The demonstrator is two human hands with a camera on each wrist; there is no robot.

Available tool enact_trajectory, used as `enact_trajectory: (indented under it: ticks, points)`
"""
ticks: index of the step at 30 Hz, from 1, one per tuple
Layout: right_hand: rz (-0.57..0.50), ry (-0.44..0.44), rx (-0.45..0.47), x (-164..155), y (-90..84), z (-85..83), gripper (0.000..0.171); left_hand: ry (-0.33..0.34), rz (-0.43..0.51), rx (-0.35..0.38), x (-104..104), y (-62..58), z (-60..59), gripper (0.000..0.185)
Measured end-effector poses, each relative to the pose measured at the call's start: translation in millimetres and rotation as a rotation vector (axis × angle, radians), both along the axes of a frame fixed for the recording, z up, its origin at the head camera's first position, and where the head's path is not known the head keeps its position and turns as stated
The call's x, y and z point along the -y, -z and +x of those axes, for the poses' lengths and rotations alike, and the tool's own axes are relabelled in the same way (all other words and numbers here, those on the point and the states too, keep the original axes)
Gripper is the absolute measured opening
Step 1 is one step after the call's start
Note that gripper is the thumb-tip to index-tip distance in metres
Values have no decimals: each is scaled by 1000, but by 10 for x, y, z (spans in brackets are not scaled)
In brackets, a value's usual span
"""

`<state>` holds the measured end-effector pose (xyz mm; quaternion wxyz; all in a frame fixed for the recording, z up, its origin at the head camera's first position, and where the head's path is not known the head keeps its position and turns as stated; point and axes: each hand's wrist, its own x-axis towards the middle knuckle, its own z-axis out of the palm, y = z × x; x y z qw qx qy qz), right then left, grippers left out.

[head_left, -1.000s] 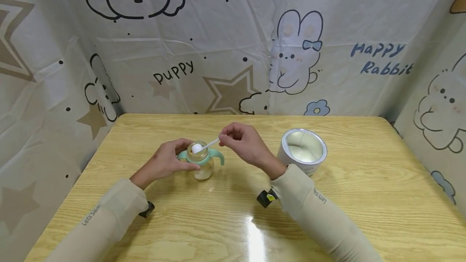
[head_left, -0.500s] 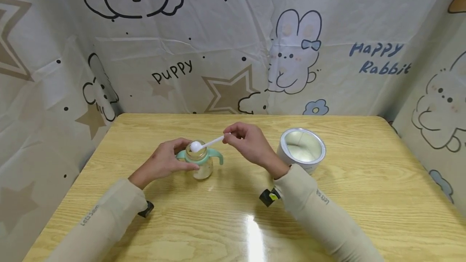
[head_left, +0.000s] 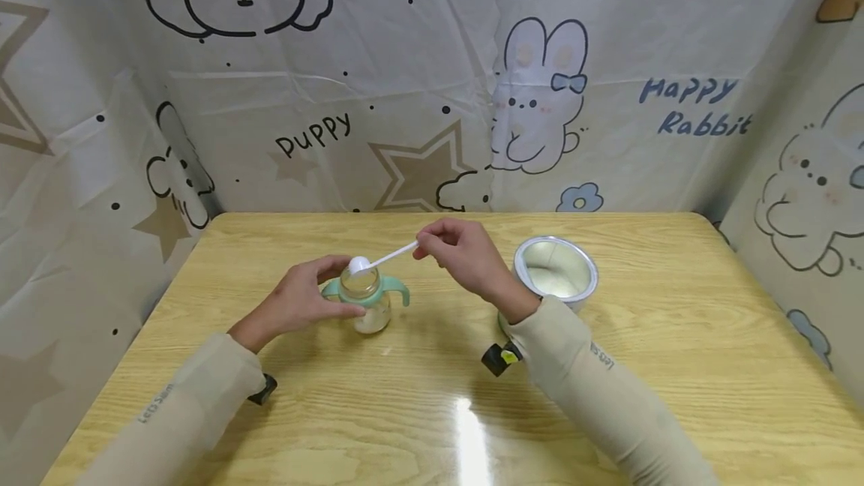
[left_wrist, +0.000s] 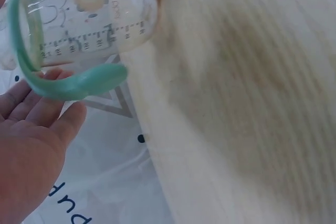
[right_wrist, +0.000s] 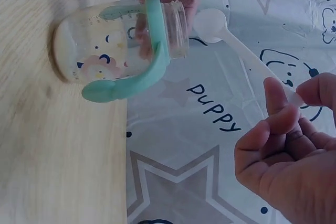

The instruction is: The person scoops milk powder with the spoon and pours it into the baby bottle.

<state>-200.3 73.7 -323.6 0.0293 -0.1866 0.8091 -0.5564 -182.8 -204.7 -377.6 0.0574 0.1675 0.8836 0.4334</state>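
"What's nearest?"

"Two cream sleeves [head_left: 604, 396] are showing over the desk [head_left: 364, 426]."

"And the hands?"

"The grip of the left hand [head_left: 300, 295] is going partway round a green-handled baby bottle [head_left: 371, 319], which is standing on the desk."

"And the right hand [head_left: 467, 257]?"

"Its grip is pinching a white scoop [head_left: 358, 266] by the end of its handle. The round bowl is hanging just over the bottle's mouth."

"What's farther back?"

"A tub [head_left: 519, 265] of pale powder [head_left: 550, 283] is standing to the right, and a cloth [head_left: 418, 43] with puppies and rabbits is hanging behind."

Head view high, forward-down; both wrist views close, sideways, bottle [right_wrist: 113, 40] in common.
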Motion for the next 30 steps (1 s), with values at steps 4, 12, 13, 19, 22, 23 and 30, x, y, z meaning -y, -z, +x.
enact_trajectory:
  ticks: [4,12,13,19,22,23,30]
  points:
    - [-23,15,-3,-65,-33,-2,21,18,17,-2,5,-69,-14,81]
    - [43,69,-37,-278,-212,39,22,52,20,-39,-51,-240,-61,85]
    - [51,75,-35,-310,-235,41,22,53,22,-36,-60,-262,-65,85]
    - [78,121,-8,-480,-332,62,25,63,14,-27,-105,-342,-81,87]
    - [97,138,-4,-558,-357,70,26,75,23,-31,-133,-361,-89,86]
    - [99,144,-4,-583,-365,71,26,80,26,-35,-145,-366,-92,86]
    - [130,204,-9,-771,-436,81,30,116,67,-51,-251,-396,-116,82]
